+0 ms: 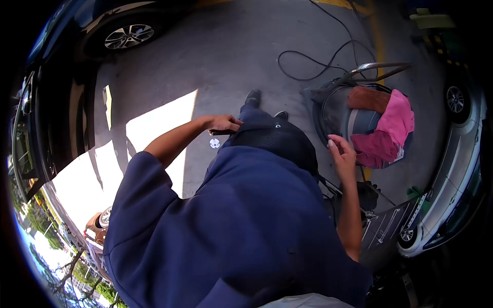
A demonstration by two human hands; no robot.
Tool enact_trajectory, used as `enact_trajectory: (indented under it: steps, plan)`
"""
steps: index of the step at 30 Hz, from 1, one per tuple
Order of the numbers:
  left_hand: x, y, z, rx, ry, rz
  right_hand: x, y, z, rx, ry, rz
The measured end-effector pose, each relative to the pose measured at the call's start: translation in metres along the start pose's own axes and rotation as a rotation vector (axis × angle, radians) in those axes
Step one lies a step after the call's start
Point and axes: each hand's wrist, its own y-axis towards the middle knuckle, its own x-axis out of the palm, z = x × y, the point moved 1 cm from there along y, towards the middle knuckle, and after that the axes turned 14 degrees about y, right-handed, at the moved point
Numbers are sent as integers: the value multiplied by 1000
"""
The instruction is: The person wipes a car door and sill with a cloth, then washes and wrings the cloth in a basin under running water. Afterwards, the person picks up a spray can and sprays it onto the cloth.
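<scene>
My left hand (224, 123) is at the left side of the black mesh-fronted bag (272, 138) at my waist. Its fingers are closed at the bag's edge, and a dark flat thing (221, 132) shows beneath them; I cannot make out what it is. Just below that is a small white disc (214, 143) with dark marks. My right hand (341, 152) is raised on the other side, its fingers loosely bent and apart, with nothing in them. It appears beside a grey tub-like machine (336, 110) with pink cloths (395, 120) and a brown cloth (368, 98) on top.
A curved metal handle (377, 65) rises from the machine. A black cable (308, 77) loops over the concrete floor (226, 56). A dark car (128, 37) stands at upper left, a silver car (452, 179) at right. Bright sunlight (159, 133) falls on the left floor.
</scene>
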Motion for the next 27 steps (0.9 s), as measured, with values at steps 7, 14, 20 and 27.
enact_trajectory:
  steps: [7,14,20,27]
  plan:
    - [0,12,-5,12,-21,-52,12,6,-1,-41,1,-12]
    - [9,44,-11,-50,165,65,22,8,-10,-60,-29,-79]
    - [25,69,-29,88,136,261,20,9,-5,-29,-1,-70]
    - [8,9,18,-225,217,66,35,14,-24,-124,-79,-190]
